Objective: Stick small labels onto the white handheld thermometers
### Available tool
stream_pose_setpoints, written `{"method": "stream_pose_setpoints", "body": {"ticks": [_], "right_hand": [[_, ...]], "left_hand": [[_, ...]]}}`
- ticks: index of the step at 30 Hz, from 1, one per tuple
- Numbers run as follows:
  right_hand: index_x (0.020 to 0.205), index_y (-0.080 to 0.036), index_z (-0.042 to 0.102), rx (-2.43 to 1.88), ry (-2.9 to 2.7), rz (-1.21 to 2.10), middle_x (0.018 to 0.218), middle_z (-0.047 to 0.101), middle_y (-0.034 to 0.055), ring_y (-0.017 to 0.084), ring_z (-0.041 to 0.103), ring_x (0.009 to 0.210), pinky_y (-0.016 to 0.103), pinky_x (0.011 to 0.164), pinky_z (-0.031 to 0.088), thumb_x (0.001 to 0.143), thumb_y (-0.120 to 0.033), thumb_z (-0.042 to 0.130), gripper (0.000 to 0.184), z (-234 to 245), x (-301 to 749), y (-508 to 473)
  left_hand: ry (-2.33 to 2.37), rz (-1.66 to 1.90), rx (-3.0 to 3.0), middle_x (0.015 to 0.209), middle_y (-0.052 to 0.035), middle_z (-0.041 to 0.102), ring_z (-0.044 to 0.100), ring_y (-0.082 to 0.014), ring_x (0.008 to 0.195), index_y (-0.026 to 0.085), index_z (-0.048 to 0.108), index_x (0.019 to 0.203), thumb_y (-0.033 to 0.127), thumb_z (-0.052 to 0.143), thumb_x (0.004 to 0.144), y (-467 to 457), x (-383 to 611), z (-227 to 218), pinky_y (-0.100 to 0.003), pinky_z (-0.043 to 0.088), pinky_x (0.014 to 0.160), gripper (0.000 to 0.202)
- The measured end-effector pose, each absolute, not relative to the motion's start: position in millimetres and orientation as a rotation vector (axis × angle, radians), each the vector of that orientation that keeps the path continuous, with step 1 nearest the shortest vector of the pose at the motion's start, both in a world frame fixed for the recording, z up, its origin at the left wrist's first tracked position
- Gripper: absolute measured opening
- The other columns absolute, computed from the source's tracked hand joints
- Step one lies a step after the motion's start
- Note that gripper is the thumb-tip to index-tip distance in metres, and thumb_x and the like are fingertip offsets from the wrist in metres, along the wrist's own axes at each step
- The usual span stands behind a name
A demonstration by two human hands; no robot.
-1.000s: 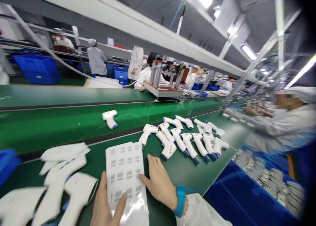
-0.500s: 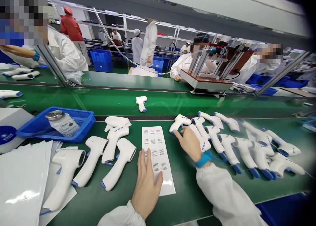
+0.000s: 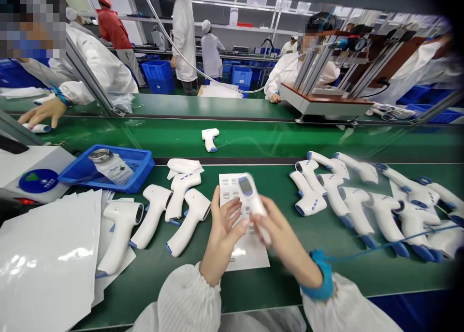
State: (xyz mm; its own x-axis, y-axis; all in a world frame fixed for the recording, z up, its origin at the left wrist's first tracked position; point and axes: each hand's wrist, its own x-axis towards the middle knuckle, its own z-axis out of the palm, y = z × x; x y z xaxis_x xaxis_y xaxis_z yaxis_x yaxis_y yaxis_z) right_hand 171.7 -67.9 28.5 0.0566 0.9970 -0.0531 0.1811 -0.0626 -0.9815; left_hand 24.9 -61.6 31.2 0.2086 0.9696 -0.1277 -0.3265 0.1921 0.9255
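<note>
My right hand (image 3: 281, 238) grips a white thermometer gun (image 3: 251, 198) with a blue screen, raised above the label sheet (image 3: 231, 186) on the green table. My left hand (image 3: 222, 230) is beside it, fingers spread and touching the gun's side. Three more white guns (image 3: 188, 219) lie to the left of the sheet. A row of several guns (image 3: 348, 196) lies to the right. A blue strap runs from my right wrist.
A blue tray (image 3: 139, 170) with a bottle sits at the left, next to white bags (image 3: 47, 259) and a white device (image 3: 36, 170). One gun (image 3: 209, 138) lies on the conveyor belt. Other workers in white coats stand across the line, by a press machine (image 3: 326, 102).
My right hand reached to the row of guns, picked one up and brought it over the label sheet. My left hand lifted off the sheet to meet it. The view swung left.
</note>
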Motion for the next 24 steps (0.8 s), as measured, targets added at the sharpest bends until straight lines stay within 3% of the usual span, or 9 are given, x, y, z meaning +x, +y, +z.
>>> {"method": "stream_pose_setpoints", "body": {"ticks": [4, 7, 9, 13, 15, 17, 20, 22, 24], "right_hand": [[0.146, -0.022, 0.031, -1.264, -0.861, 1.819, 0.061, 0.050, -0.0075, 0.010, 0.041, 0.048, 0.022, 0.046, 0.038, 0.085, -0.052, 0.062, 0.074, 29.2, 139.0, -120.0], [0.135, -0.024, 0.047, -1.214, -0.570, 2.051, 0.072, 0.056, -0.0044, 0.011, 0.050, 0.060, 0.023, 0.055, 0.047, 0.072, -0.053, 0.079, 0.076, 20.1, 133.6, -140.8], [0.118, -0.021, 0.059, -1.180, -0.409, 2.139, 0.079, 0.057, -0.0018, 0.011, 0.055, 0.066, 0.025, 0.061, 0.050, 0.062, -0.058, 0.084, 0.071, 11.9, 134.2, -150.4], [0.114, -0.023, 0.065, -1.303, -0.507, 2.155, 0.075, 0.057, -0.0007, 0.015, 0.055, 0.069, 0.029, 0.070, 0.052, 0.071, -0.074, 0.068, 0.067, 5.2, 133.8, -161.7], [0.122, -0.025, 0.063, -1.416, -0.713, 2.109, 0.079, 0.060, 0.0011, 0.018, 0.057, 0.077, 0.030, 0.076, 0.052, 0.079, -0.075, 0.058, 0.066, 7.3, 131.7, -163.5], [0.122, -0.024, 0.062, -1.443, -0.893, 2.092, 0.081, 0.064, 0.0025, 0.018, 0.058, 0.075, 0.031, 0.074, 0.052, 0.084, -0.076, 0.049, 0.066, 10.3, 130.1, -163.3], [0.114, -0.022, 0.063, -1.377, -1.179, 2.162, 0.081, 0.069, 0.0033, 0.018, 0.062, 0.068, 0.030, 0.068, 0.053, 0.092, -0.066, 0.044, 0.053, 15.9, 135.6, -158.7], [0.105, -0.021, 0.065, -1.381, -1.470, 2.161, 0.078, 0.072, 0.0030, 0.018, 0.066, 0.067, 0.029, 0.067, 0.053, 0.093, -0.052, 0.053, 0.036, 21.9, 148.0, -151.5], [0.097, -0.020, 0.067, -1.419, -1.695, 2.046, 0.074, 0.073, 0.0020, 0.018, 0.067, 0.065, 0.028, 0.066, 0.052, 0.092, -0.041, 0.057, 0.024, 27.7, 165.9, -139.8]], "left_hand": [[1.016, 1.007, 0.679, 0.132, -0.0084, 0.061, 0.069, -0.0222, 0.108, 0.041, 0.006, 0.154, 0.034, 0.064, 0.089, -66.5, 31.9, 36.6, -0.042, 0.053, 0.095, 0.087], [1.135, 1.007, 0.715, 0.130, -0.0065, 0.063, 0.071, -0.0197, 0.096, 0.043, 0.015, 0.153, 0.034, 0.062, 0.091, -76.4, 31.7, 34.4, -0.040, 0.056, 0.091, 0.078], [1.144, 1.070, 0.789, 0.143, -0.0053, 0.054, 0.067, -0.0204, 0.110, 0.043, 0.020, 0.151, 0.034, 0.062, 0.092, -83.3, 32.1, 31.7, -0.035, 0.055, 0.094, 0.073], [1.097, 1.089, 0.822, 0.156, -0.0012, 0.038, 0.050, -0.0214, 0.134, 0.046, 0.014, 0.151, 0.037, 0.064, 0.091, -93.7, 35.1, 31.0, -0.029, 0.052, 0.100, 0.079], [1.094, 1.074, 0.815, 0.154, -0.0007, 0.042, 0.057, -0.0195, 0.124, 0.048, 0.014, 0.151, 0.039, 0.064, 0.091, -96.0, 35.3, 33.9, -0.027, 0.054, 0.094, 0.078], [1.107, 1.046, 0.827, 0.142, -0.0031, 0.053, 0.066, -0.0147, 0.094, 0.046, 0.017, 0.151, 0.042, 0.061, 0.092, -96.1, 33.9, 36.4, -0.024, 0.057, 0.076, 0.074], [1.104, 0.951, 0.878, 0.117, -0.0043, 0.064, 0.050, -0.0075, 0.055, 0.041, 0.020, 0.153, 0.045, 0.057, 0.093, -93.0, 31.1, 32.5, -0.022, 0.048, 0.050, 0.071], [1.106, 0.937, 0.937, 0.117, -0.0054, 0.064, 0.052, -0.0087, 0.057, 0.039, 0.024, 0.152, 0.045, 0.057, 0.093, -89.7, 30.3, 23.4, -0.022, 0.048, 0.049, 0.068], [1.131, 0.978, 1.007, 0.126, -0.0072, 0.061, 0.064, -0.0147, 0.074, 0.037, 0.028, 0.151, 0.044, 0.056, 0.093, -86.7, 30.4, 12.0, -0.026, 0.055, 0.059, 0.065]]}}
